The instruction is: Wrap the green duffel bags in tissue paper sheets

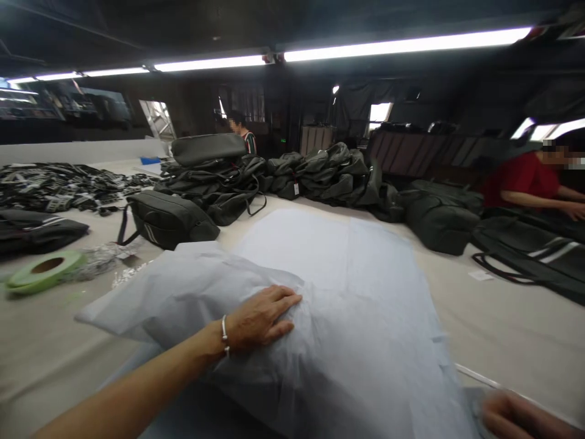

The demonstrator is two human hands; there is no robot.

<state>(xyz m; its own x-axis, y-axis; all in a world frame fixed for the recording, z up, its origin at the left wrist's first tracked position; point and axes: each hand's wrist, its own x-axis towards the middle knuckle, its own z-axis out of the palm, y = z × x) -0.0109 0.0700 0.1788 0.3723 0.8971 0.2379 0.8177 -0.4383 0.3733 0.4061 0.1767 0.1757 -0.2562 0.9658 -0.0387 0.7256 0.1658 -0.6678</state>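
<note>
My left hand [262, 318], with a bracelet at the wrist, lies with its fingers stretched out on a bulky bundle wrapped in thin white paper [183, 292]. Its palm presses on the folded paper, and what is inside the wrapping is hidden. More sheets of white paper [315, 244] lie flat beyond the bundle. At the lower right edge, my right hand [525, 414] is blurred by motion and partly cut off. Beside its fingers shows a greyish patch that I cannot make out. A thin white strip [478, 375] runs along the table just behind that hand.
Left of the paper lie a green tape roll [46, 272], a dark bag [171, 219] and a heap of straps [68, 186]. Dark bags [329, 174] pile up across the far side. A person in red [525, 180] works among bags [539, 247] at right.
</note>
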